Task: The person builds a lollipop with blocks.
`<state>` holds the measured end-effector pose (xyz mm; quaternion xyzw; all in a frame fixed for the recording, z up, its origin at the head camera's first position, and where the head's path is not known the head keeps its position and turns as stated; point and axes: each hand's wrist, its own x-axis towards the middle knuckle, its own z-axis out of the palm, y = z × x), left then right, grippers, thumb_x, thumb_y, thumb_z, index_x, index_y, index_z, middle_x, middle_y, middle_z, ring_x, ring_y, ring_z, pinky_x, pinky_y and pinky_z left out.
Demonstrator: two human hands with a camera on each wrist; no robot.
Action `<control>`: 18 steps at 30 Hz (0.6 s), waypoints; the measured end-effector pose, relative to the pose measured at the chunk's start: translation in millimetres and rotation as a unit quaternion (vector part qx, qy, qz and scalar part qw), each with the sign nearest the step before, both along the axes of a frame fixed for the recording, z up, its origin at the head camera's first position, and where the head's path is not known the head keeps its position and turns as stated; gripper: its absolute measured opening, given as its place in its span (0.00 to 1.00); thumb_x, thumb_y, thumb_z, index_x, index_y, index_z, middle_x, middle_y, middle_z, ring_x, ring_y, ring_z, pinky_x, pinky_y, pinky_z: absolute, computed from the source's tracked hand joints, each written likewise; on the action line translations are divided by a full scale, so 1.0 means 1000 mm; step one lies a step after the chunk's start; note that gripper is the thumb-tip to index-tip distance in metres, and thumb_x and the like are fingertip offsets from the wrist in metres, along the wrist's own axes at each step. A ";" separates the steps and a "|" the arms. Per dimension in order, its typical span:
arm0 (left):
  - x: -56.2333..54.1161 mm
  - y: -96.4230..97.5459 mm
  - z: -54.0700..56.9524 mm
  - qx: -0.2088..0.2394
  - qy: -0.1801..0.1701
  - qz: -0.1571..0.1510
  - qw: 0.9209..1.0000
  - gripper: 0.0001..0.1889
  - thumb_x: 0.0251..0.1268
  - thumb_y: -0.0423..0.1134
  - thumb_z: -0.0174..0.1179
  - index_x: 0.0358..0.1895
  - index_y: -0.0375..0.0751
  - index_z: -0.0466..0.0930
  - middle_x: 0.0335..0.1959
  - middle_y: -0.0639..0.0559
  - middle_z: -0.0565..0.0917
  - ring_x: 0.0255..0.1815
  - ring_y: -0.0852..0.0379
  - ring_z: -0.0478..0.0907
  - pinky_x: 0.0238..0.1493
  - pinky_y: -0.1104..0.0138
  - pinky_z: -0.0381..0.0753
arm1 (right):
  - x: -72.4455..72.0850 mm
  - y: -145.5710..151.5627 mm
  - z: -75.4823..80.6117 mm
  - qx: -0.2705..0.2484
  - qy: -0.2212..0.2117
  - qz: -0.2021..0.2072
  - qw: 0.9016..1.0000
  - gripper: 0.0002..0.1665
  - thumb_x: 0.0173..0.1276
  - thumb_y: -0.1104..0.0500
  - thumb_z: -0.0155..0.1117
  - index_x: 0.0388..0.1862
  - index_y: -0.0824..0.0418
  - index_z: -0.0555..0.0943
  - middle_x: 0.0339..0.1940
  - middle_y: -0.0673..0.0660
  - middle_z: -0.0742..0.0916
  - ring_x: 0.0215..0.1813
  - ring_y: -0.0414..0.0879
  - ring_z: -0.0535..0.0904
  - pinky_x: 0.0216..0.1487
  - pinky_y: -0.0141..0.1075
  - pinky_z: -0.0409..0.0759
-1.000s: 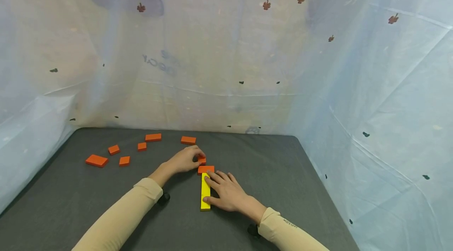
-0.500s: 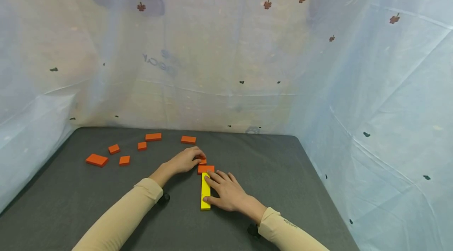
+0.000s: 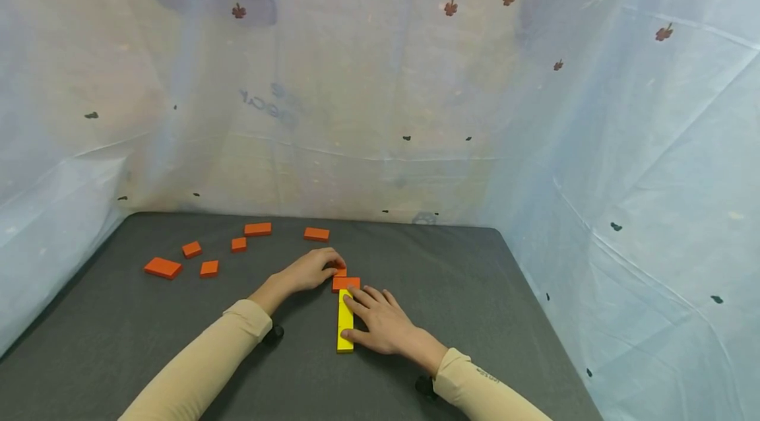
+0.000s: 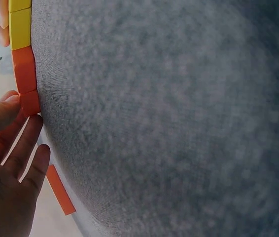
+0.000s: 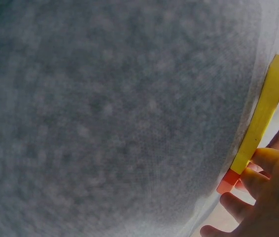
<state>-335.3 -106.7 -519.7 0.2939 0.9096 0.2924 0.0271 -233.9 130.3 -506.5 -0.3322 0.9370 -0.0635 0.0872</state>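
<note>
In the head view, a yellow strip lies lengthwise on the dark table; the left wrist view shows a seam across its yellow part. Across its far end sits an orange rectangular block. My left hand pinches a small orange block between thumb and fingers, against that block's far side. Its fingers partly hide the small block from above. My right hand has its fingers spread, thumb and fingertips touching the strip's right side and the orange block's near edge.
Several loose orange blocks lie at the back left, among them a large one, a small square one and a rectangular one. Another orange block lies beyond my left hand. Plastic sheeting hangs behind the table.
My left hand has shifted slightly right and nearer, bringing the small orange block up against the rectangular one. My right hand has stayed in place on the yellow strip.
</note>
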 end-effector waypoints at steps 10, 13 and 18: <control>0.002 0.000 0.001 0.003 -0.004 -0.002 1.000 0.09 0.77 0.33 0.61 0.53 0.45 0.86 0.51 0.52 0.84 0.53 0.51 0.82 0.58 0.52 0.82 | 0.000 0.000 0.000 -0.002 -0.006 0.002 1.000 0.43 0.79 0.30 0.49 0.85 0.45 0.60 0.86 0.48 0.59 0.84 0.55 0.55 0.79 0.62 0.57; 0.003 0.000 0.001 0.004 -0.003 -0.003 1.000 0.09 0.77 0.33 0.61 0.53 0.45 0.86 0.51 0.52 0.84 0.53 0.50 0.82 0.58 0.52 0.82 | 0.000 0.000 0.000 0.000 -0.003 0.002 1.000 0.43 0.79 0.29 0.49 0.85 0.45 0.60 0.86 0.48 0.59 0.84 0.54 0.55 0.79 0.62 0.57; 0.003 -0.001 0.001 0.005 -0.001 -0.007 1.000 0.09 0.77 0.32 0.61 0.53 0.45 0.86 0.50 0.52 0.84 0.53 0.50 0.83 0.57 0.52 0.83 | 0.000 -0.001 0.000 0.002 -0.004 -0.001 1.000 0.43 0.79 0.29 0.49 0.85 0.44 0.60 0.86 0.47 0.59 0.85 0.54 0.55 0.79 0.62 0.57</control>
